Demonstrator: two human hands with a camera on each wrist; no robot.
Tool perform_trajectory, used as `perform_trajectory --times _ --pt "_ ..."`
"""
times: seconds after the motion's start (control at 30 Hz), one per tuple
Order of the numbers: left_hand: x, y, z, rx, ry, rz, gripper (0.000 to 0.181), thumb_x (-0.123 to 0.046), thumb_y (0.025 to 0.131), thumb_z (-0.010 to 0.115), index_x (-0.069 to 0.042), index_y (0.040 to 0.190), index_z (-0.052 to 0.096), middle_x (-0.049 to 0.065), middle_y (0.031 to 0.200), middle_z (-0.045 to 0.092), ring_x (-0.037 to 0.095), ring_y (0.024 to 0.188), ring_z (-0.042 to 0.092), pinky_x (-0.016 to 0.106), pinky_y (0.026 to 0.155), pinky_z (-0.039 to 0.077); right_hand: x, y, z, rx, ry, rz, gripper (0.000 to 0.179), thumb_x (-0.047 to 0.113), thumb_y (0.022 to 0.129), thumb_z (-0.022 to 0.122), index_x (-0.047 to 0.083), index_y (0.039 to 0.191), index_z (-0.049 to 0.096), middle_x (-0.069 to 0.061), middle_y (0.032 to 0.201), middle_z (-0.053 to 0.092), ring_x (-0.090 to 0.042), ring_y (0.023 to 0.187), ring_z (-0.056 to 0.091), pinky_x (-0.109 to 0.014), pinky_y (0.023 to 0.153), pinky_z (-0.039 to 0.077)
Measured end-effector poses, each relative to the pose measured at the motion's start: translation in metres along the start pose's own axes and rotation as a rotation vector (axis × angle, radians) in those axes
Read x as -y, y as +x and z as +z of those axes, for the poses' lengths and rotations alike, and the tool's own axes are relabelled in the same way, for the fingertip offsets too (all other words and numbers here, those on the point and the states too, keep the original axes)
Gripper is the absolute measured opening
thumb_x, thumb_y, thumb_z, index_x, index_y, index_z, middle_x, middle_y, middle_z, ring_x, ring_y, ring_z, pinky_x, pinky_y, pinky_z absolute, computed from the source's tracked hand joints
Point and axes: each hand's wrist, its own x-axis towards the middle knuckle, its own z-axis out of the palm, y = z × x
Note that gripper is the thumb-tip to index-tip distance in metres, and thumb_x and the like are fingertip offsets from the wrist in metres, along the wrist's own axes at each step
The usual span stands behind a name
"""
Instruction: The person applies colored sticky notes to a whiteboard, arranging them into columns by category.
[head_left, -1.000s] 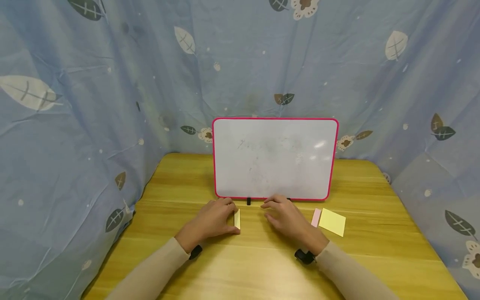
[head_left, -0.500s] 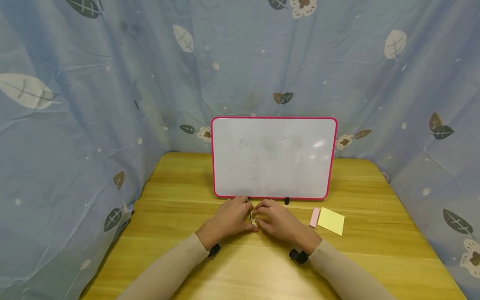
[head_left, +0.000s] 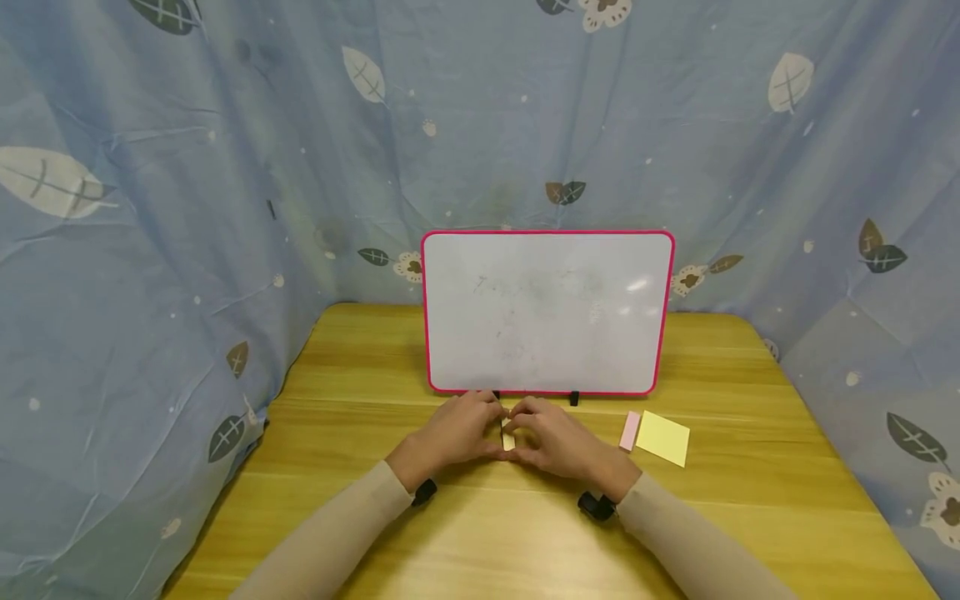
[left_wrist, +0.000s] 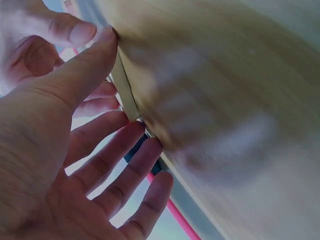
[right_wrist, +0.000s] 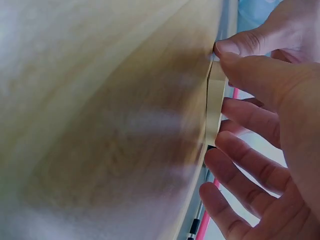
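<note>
A narrow pale yellow sticky note pad (head_left: 508, 438) lies on the table in front of the whiteboard, between both hands. My left hand (head_left: 457, 432) holds it from the left, thumb at the near end and fingers toward the far end. From the other side my right hand (head_left: 561, 443) grips the same pad, its thumb close to the left thumb. The left wrist view shows the pad (left_wrist: 125, 87) as a thin strip beyond the left thumb. In the right wrist view the pad (right_wrist: 215, 102) lies flat on the tabletop; fingers partly cover its ends.
The whiteboard (head_left: 547, 312) with a pink frame stands upright on black feet (head_left: 574, 398) just behind the hands. A narrow pink pad (head_left: 629, 432) and a square yellow sticky note pad (head_left: 663, 438) lie to the right. A patterned curtain (head_left: 480, 125) surrounds the wooden table (head_left: 375, 358).
My left hand has carried the narrow yellow pad rightward to below the whiteboard. The right hand has moved slightly left to meet it, and its fingers have come onto the pad.
</note>
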Motion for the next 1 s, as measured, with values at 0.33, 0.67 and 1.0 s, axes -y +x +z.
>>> perform_trajectory --times 0.33,0.67,1.0 --pt "0.0055 0.001 0.0003 0.03 -0.031 0.003 0.064 -0.054 0.091 0.1 -0.017 0.141 0.084 -0.001 0.132 0.08 0.021 0.12 0.076 0.04 0.104 0.067 0.0008 0.0021 -0.0026 0.027 -0.008 0.008 0.026 0.025 0.103 0.093 0.012 0.125 0.087 -0.007 0.134 0.077 -0.02 0.116 0.074 -0.038 0.099 0.066" --pt "0.0045 0.0021 -0.0033 0.043 -0.055 -0.005 0.064 -0.049 0.09 0.102 -0.014 0.141 0.084 0.0 0.13 0.081 0.02 0.116 0.077 0.04 0.099 0.067 0.0012 0.0037 -0.0045 0.05 0.014 0.016 0.022 0.023 0.104 0.091 0.013 0.124 0.088 -0.006 0.133 0.078 -0.022 0.118 0.077 -0.039 0.102 0.067" --pt "0.0013 0.004 -0.0073 0.045 -0.07 -0.018 0.065 -0.049 0.088 0.104 -0.014 0.139 0.085 0.001 0.128 0.081 0.02 0.113 0.077 0.038 0.094 0.066 0.0004 0.006 -0.0068 0.053 0.035 0.051 0.013 0.013 0.112 0.079 0.012 0.119 0.09 -0.007 0.13 0.082 -0.024 0.118 0.081 -0.041 0.103 0.069"
